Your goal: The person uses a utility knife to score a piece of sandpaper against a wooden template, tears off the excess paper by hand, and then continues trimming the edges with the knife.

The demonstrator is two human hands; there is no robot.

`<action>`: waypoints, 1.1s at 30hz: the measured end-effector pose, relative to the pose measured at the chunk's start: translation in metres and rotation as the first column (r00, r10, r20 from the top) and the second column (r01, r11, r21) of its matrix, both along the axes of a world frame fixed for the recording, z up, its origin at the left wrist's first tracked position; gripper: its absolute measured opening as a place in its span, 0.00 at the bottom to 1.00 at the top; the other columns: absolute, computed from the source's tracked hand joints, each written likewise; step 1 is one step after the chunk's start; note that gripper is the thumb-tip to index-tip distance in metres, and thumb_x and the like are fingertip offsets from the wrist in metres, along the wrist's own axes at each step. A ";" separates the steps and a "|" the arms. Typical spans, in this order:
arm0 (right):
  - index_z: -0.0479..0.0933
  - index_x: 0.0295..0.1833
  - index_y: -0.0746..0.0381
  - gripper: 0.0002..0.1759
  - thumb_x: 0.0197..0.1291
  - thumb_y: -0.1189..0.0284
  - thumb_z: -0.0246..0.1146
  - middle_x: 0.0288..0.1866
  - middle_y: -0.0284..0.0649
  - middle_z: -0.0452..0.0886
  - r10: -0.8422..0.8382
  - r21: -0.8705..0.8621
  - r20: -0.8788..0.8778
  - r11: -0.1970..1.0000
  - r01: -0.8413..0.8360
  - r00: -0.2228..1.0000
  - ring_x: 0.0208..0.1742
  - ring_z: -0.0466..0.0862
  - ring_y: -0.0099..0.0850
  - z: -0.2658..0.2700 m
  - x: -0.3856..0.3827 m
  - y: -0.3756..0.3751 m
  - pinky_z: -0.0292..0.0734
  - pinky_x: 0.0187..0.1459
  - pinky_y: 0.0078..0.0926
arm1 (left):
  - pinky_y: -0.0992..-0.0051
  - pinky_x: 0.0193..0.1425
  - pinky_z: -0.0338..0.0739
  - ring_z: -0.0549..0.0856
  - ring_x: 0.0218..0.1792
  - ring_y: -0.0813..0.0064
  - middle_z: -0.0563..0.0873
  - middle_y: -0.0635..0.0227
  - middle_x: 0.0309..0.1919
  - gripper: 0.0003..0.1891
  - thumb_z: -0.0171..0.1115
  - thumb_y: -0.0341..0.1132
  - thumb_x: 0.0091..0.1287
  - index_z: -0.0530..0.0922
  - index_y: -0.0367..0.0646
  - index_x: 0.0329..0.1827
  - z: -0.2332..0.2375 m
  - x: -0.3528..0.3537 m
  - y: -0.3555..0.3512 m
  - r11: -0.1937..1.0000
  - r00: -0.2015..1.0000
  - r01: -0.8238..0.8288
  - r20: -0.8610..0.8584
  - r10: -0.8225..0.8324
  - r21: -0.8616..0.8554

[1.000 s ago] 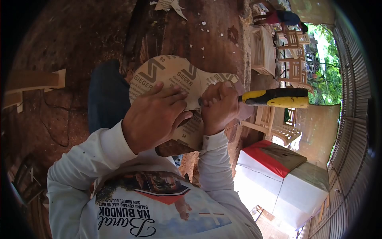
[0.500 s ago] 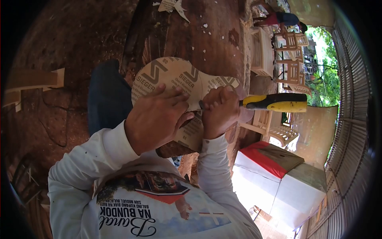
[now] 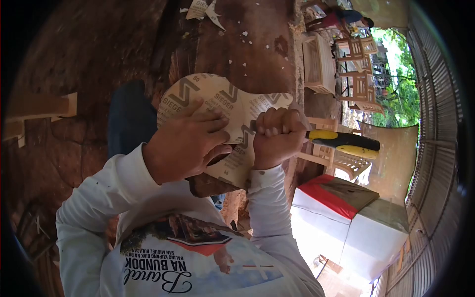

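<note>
My left hand (image 3: pixel 188 141) lies with its fingers apart on a brown-backed sheet of sandpaper (image 3: pixel 237 106) printed "SIEGER". The sheet has a curved outline, and a lower part of it (image 3: pixel 228 171) shows beneath my hands. My right hand (image 3: pixel 278 136) is closed in a fist around the metal shaft of a hand tool. Its yellow and black handle (image 3: pixel 346 143) sticks out to the right, and a dark end shows at the left of the fist. The tool's working end is too hidden to identify.
Paper scraps (image 3: pixel 203 10) and small white bits lie on the brown wooden surface (image 3: pixel 237 49) beyond the sheet. Wooden chairs (image 3: pixel 354 84) and a bending person (image 3: pixel 346 20) are farther off at upper right. A white box-like object with a red cover (image 3: pixel 329 198) stands at lower right.
My right fist has turned slightly, and the tool handle now tilts lower at its right end. The left hand stays on the sheet. The whole view has shifted a little.
</note>
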State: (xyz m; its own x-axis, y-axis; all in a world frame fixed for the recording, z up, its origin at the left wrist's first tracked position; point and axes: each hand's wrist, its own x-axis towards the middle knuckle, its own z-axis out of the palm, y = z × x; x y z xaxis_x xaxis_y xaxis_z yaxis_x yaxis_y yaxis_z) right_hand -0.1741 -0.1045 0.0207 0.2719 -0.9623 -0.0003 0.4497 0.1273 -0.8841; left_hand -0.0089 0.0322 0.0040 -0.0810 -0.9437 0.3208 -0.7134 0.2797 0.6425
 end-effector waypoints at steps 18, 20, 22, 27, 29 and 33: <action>0.59 0.26 0.54 0.22 0.71 0.59 0.58 0.18 0.31 0.57 0.078 -0.059 0.012 0.995 -0.077 0.997 0.19 0.58 0.25 -0.023 0.005 -0.005 0.59 0.23 0.29 | 0.44 0.83 0.70 0.86 0.70 0.57 0.92 0.59 0.61 0.14 0.71 0.43 0.74 0.88 0.43 0.53 0.001 -0.001 0.000 0.998 0.999 -0.022 -0.046 0.024 0.058; 0.61 0.26 0.55 0.21 0.71 0.59 0.58 0.18 0.31 0.57 0.078 -0.069 0.016 0.995 -0.076 0.997 0.19 0.58 0.25 -0.025 0.004 -0.006 0.59 0.23 0.29 | 0.44 0.83 0.70 0.86 0.71 0.57 0.92 0.59 0.61 0.14 0.71 0.43 0.74 0.88 0.43 0.53 0.001 -0.001 0.000 0.998 0.999 -0.023 -0.045 0.025 0.062; 0.62 0.26 0.55 0.21 0.71 0.60 0.58 0.18 0.31 0.57 0.074 -0.070 0.014 0.995 -0.073 0.997 0.19 0.58 0.24 -0.025 0.005 -0.006 0.59 0.23 0.29 | 0.44 0.83 0.69 0.86 0.71 0.57 0.92 0.59 0.61 0.14 0.71 0.43 0.74 0.89 0.42 0.53 0.001 -0.001 0.000 0.998 0.999 -0.022 -0.044 0.025 0.063; 0.63 0.26 0.56 0.21 0.72 0.60 0.57 0.18 0.31 0.58 0.094 -0.072 0.025 0.993 -0.092 0.995 0.19 0.59 0.24 -0.027 0.005 -0.007 0.59 0.24 0.28 | 0.44 0.83 0.69 0.86 0.70 0.57 0.92 0.58 0.61 0.14 0.71 0.42 0.74 0.89 0.42 0.53 0.001 -0.001 0.000 0.998 0.999 -0.021 -0.042 0.023 0.060; 0.63 0.26 0.56 0.21 0.73 0.61 0.57 0.18 0.31 0.57 0.115 -0.061 0.034 0.992 -0.113 0.993 0.19 0.60 0.25 -0.028 0.005 -0.007 0.58 0.24 0.28 | 0.44 0.83 0.69 0.86 0.70 0.57 0.92 0.58 0.61 0.14 0.71 0.42 0.75 0.89 0.42 0.53 0.000 -0.001 0.000 0.998 0.999 -0.021 -0.041 0.024 0.056; 0.63 0.27 0.57 0.21 0.76 0.63 0.56 0.18 0.32 0.60 0.110 -0.043 -0.047 0.993 -0.112 0.993 0.19 0.61 0.25 -0.021 0.008 -0.006 0.58 0.24 0.28 | 0.45 0.83 0.69 0.86 0.70 0.57 0.92 0.58 0.61 0.13 0.70 0.43 0.75 0.89 0.43 0.52 -0.001 -0.002 0.000 0.998 0.999 -0.023 -0.040 0.025 0.055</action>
State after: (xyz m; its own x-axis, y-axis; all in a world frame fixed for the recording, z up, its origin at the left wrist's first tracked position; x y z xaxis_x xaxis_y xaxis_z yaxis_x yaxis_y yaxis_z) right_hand -0.1661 -0.1105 -0.0002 0.3780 -0.9254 0.0282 0.3952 0.1338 -0.9088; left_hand -0.0106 0.0322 0.0025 -0.0456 -0.9615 0.2710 -0.6922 0.2260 0.6854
